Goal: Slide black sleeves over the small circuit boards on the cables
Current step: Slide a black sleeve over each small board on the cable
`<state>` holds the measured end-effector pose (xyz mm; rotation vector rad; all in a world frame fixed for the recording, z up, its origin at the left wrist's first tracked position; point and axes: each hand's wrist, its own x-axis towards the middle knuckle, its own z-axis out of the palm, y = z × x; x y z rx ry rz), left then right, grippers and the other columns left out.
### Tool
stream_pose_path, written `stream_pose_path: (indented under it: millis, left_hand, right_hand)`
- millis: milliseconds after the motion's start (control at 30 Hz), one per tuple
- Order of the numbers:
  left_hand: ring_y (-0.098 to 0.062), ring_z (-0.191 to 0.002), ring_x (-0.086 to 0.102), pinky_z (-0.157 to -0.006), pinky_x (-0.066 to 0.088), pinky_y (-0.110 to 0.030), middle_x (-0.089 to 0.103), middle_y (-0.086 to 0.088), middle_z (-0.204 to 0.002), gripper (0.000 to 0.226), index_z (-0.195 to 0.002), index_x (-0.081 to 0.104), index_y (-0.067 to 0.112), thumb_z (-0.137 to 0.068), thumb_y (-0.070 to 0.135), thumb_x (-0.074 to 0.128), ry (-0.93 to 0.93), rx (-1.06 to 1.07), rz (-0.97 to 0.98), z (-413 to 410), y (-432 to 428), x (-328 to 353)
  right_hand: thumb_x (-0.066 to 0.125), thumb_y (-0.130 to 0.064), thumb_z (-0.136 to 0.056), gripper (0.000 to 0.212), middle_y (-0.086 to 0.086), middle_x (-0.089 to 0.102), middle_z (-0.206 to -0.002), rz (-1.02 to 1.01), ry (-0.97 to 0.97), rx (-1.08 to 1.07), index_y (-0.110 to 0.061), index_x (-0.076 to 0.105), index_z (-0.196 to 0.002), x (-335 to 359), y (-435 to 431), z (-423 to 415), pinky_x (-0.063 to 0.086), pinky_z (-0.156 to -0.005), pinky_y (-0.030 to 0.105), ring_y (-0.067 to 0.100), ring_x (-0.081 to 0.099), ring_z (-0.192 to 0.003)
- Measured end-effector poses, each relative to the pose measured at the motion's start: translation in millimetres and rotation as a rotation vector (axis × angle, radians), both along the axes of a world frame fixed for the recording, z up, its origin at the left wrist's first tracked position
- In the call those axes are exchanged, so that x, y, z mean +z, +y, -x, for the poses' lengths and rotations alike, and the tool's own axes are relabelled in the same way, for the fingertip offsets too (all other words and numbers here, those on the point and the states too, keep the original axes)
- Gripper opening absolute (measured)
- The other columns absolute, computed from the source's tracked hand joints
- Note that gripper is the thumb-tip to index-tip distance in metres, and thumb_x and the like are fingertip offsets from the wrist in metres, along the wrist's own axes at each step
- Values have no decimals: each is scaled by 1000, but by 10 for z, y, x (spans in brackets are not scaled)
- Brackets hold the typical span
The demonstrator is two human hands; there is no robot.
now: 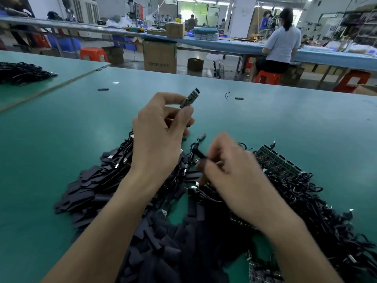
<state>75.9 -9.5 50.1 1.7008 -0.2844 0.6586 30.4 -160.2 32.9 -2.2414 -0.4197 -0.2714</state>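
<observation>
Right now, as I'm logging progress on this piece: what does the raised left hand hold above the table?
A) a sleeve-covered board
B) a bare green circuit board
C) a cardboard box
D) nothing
B: the left hand pinches a small circuit board with its green face uncovered; the right hand, blurred, holds a black sleeve lower down, apart from it.

A single wide-angle view was taken from the person's head, directed forward and down across the green table (285,123). The left hand (161,135) and right hand (230,168) were seen close up at mid-frame, and the workshop (183,66) beyond was caught along the upper edge.
</observation>
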Motion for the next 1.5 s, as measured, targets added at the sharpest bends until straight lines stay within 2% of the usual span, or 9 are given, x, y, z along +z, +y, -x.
stream_pose_path:
  millis: [100, 200, 300, 433, 600, 767, 1033, 1200, 1500]
  left_hand:
    - [-4, -58, 65, -58, 53, -18, 73, 14, -73, 13, -88, 63, 31, -93, 22, 70, 83, -89, -74, 4, -20, -31]
    - [-2, -55, 62, -57, 51, -16, 73, 12, -71, 13, -86, 66, 34, -92, 24, 71, 128, -177, -106, 22, -35, -51]
    - [-1, -54, 61, -55, 50, -14, 73, 11, -70, 8, -89, 68, 35, -93, 27, 69, 132, -233, -127, 43, -45, -51]
    - [0, -53, 58, -54, 48, -14, 72, 11, -69, 8, -91, 70, 35, -94, 28, 67, 138, -268, -141, 60, -49, -42]
    - [3, -54, 59, -55, 47, -11, 72, 14, -69, 12, -90, 69, 38, -94, 26, 68, 144, -284, -136, 72, -55, -27]
    - [7, -56, 59, -55, 44, -8, 72, 17, -72, 10, -96, 70, 37, -93, 28, 67, 155, -285, -170, 93, -66, -30]
    - [3, -48, 52, -49, 42, -12, 71, 17, -67, 8, -93, 71, 38, -93, 31, 67, 170, -280, -178, 126, -85, -8]
    - [1, -49, 53, -52, 49, -17, 71, 17, -67, 7, -91, 71, 38, -92, 32, 67, 153, -277, -170, 148, -86, 21]
    - [6, -47, 54, -48, 43, -8, 71, 15, -65, 8, -91, 72, 34, -93, 28, 68, 153, -308, -147, 192, -107, 51]
  right_hand:
    - [65, -29, -90, 15, -6, 70, -77, -192, -87, -35, -32, 53, -82, 157, -177, 29, 55, -60, 26, 9, 69, -66]
    - [70, -28, -89, 12, -4, 71, -73, -296, -148, -79, -33, 60, -84, 215, -302, 33, 52, -53, 26, 9, 69, -60]
    - [71, -24, -92, 9, -4, 72, -71, -363, -178, -93, -33, 71, -89, 214, -343, 23, 48, -51, 16, 12, 70, -56]
    - [72, -20, -90, 11, -5, 74, -72, -438, -233, -128, -31, 75, -93, 218, -353, 23, 54, -55, 21, 13, 72, -62]
    - [84, -21, -79, 17, -9, 76, -79, -511, -262, -162, -29, 74, -90, 220, -365, 22, 57, -63, 17, 11, 74, -67]
    - [79, -17, -83, 32, -22, 75, -87, -405, -273, -183, -41, 71, -103, 218, -405, -12, 57, -72, 16, 5, 73, -73]
    - [71, -47, -74, 23, -26, 73, -91, -302, -304, -190, -45, 70, -98, 259, -439, 5, 55, -71, 15, 3, 71, -74]
    - [70, -44, -76, 19, -27, 73, -89, -301, -341, -177, -45, 69, -95, 249, -436, 7, 54, -70, 14, 2, 71, -75]
    - [71, -38, -80, 15, -26, 72, -87, -329, -387, -183, -41, 70, -94, 242, -413, 19, 50, -66, 8, 2, 70, -67]
